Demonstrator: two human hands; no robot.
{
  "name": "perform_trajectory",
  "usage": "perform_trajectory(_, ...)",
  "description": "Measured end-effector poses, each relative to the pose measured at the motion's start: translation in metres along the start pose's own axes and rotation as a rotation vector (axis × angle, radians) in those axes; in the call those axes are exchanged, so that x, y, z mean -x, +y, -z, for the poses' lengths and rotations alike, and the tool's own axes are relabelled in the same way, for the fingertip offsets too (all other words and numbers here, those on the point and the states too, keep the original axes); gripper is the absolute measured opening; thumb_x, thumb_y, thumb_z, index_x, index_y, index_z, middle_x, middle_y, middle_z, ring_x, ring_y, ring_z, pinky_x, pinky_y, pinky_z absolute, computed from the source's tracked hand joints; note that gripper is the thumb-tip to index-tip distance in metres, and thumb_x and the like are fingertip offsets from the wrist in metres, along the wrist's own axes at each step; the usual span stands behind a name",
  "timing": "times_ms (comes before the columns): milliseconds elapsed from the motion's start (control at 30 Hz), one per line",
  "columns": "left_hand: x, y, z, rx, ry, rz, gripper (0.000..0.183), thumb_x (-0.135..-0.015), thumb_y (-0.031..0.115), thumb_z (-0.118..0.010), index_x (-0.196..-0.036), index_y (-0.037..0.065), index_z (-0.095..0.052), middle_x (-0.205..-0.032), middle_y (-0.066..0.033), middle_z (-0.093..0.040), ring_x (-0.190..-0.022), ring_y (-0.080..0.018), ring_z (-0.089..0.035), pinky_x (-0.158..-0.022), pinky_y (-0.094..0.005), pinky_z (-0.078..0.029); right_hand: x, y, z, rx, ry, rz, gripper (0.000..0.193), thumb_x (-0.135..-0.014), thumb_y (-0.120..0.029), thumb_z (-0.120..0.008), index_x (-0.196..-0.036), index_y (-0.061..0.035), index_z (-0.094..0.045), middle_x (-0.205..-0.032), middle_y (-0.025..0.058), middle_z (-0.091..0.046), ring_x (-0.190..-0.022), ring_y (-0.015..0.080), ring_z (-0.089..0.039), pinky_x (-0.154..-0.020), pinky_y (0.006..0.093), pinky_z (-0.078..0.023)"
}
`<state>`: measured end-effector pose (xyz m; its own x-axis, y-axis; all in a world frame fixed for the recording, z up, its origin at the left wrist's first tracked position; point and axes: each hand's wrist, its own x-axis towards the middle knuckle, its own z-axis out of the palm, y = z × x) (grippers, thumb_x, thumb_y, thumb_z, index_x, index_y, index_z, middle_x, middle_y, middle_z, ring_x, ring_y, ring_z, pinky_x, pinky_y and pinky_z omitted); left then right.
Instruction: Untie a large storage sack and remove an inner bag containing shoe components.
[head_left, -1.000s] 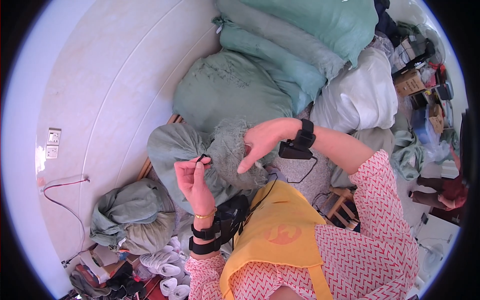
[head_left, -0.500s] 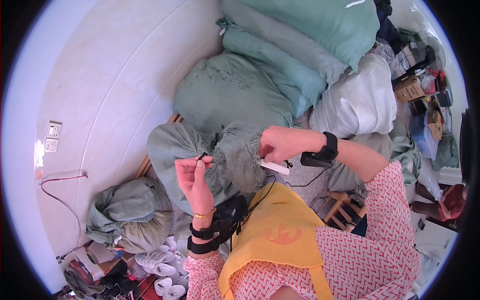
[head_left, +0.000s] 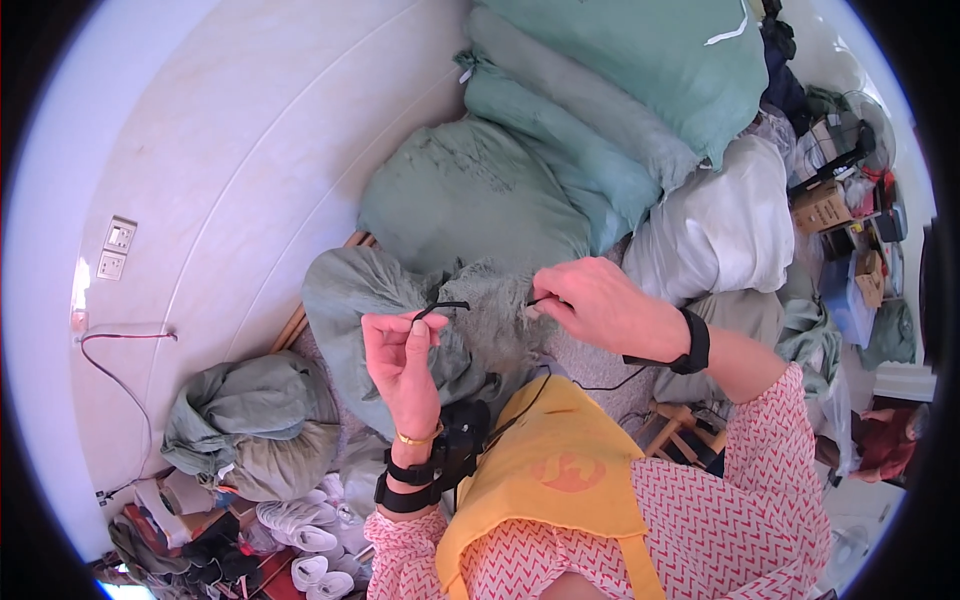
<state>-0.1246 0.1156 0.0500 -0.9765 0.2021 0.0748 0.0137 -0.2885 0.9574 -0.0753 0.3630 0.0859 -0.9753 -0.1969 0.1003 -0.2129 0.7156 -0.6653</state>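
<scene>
The left hand (head_left: 400, 365) has its fingers pinched on a black string (head_left: 452, 305), in front of the green sack (head_left: 345, 300). The right hand (head_left: 622, 312) pinches a dark bit of string (head_left: 538, 299) by the sack's ragged top (head_left: 495, 325). Tight pinches with slow pulls should work best.

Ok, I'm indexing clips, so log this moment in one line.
left hand: pinching black cord | right hand: pinching dark strand | sack: bunched, frayed | whether cord and strand join: unclear
</scene>
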Motion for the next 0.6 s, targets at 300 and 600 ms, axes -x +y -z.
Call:
perform_trajectory(300, 0.007, 0.032, -0.017, 0.11, -0.098, -0.027, 0.013, -0.099, -0.001, -0.056, -0.098, 0.006, -0.044, -0.097, -0.0123, -0.07, -0.078, -0.0108, -0.053, -0.074, -0.0252, -0.044, -0.02, -0.05, 0.027, -0.379, 0.015, -0.083, 0.006, -0.086, -0.002, -0.061, -0.092, 0.0005, -0.062, -0.069, 0.0144, -0.064, -0.06, 0.0315, -0.061, -0.058, 0.0387, -0.048)
perform_trajectory(600, 0.004, 0.063, -0.03, 0.038, -0.077, -0.105, 0.013, -0.098, -0.004, -0.058, -0.101, 0.003, -0.047, -0.11, -0.0171, -0.071, -0.09, -0.0119, -0.065, -0.076, -0.0233, -0.051, -0.048, -0.069, 0.026, -0.387, -0.04, 0.096, 0.014, -0.089, 0.003, -0.058, -0.101, -0.0016, -0.064, -0.072, 0.0088, -0.065, -0.06, 0.0167, -0.059, -0.056, 0.0287, -0.045)
